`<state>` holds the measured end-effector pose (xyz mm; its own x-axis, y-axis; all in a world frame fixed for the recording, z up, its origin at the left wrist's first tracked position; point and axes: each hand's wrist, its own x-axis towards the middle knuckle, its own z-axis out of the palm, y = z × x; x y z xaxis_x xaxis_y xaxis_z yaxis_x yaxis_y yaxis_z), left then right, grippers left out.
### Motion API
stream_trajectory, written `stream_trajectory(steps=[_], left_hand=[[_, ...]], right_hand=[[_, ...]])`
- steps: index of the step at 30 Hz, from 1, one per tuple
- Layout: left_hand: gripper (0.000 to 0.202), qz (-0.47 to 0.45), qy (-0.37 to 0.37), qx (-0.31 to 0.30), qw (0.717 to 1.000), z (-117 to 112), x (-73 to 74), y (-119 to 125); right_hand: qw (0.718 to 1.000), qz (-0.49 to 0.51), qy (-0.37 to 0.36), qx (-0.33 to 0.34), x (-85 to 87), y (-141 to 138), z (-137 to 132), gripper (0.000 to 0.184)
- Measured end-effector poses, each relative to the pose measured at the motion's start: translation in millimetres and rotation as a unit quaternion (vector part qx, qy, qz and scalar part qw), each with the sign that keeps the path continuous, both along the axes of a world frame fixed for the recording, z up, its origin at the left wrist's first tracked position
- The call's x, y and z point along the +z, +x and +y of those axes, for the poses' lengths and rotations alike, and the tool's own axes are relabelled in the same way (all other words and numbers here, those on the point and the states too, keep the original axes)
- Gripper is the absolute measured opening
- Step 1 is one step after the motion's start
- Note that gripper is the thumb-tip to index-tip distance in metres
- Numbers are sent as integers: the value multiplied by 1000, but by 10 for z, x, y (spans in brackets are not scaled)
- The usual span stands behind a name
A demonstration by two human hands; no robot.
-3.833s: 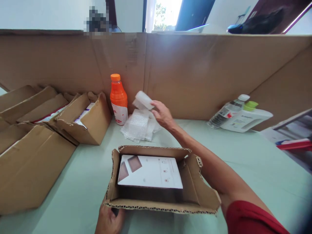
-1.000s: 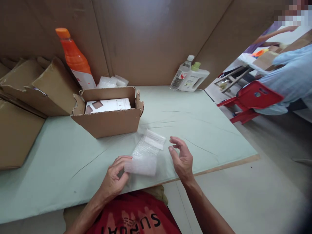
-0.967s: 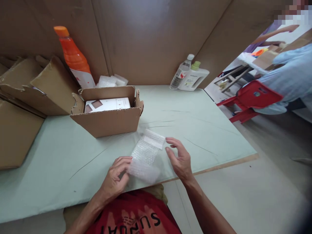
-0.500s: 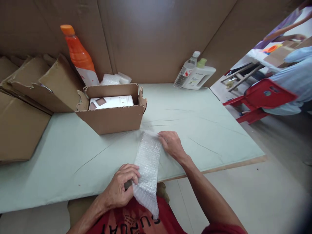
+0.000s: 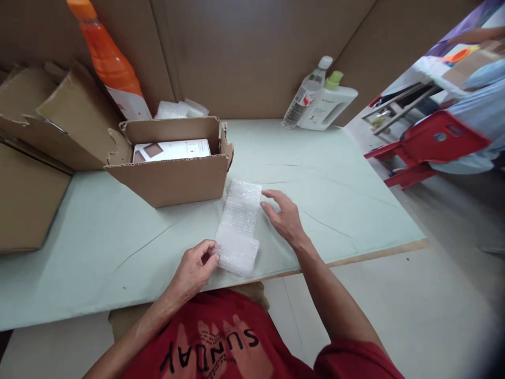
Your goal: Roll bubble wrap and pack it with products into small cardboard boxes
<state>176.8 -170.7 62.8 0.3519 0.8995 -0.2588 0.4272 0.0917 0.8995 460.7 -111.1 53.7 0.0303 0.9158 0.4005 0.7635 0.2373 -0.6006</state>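
A strip of clear bubble wrap (image 5: pixel 241 210) lies on the table in front of me, its near end doubled over into a flat flap. My left hand (image 5: pixel 197 263) pinches the left edge of that folded end between thumb and fingers. Beside the far right corner is my right hand (image 5: pixel 284 216), thumb and fingers apart, fingertips at or just off the edge. Left of the far end stands an open cardboard box (image 5: pixel 173 181) with a white printed box (image 5: pixel 177 150) inside it.
Behind the cardboard box are an orange bottle (image 5: pixel 114 68) and more bubble wrap (image 5: pixel 173 109). Larger cartons (image 5: pixel 27 200) stand at left. A clear water bottle (image 5: pixel 305 95) and a white jug (image 5: pixel 329 108) stand at the back right. Beyond the table, a person sits on a red chair (image 5: pixel 445 142).
The near end of the bubble wrap, hanging over the table edge before, is now folded up onto the strip. My right hand has loosened from its far corner. The camera view has shifted.
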Motion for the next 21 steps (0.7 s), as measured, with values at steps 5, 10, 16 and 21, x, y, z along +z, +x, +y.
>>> stream_trajectory(steps=[5,10,16,21], left_hand=[[38,45,33,44,997,4,-69,40],[45,116,114,37,986,-13,-137,79],[44,118,250,31,960,-38,-153,11],[45,53,349,-87,932,-76,-77,-142]], right_hand=[[997,65,39,-10,99,-211,-824,23],[992,-12,44,115,25,-665,-1237,36],[989,-103,-20,106,-220,-861,-1239,26],[992,-53,-5,110,-204,-825,-1166,21]])
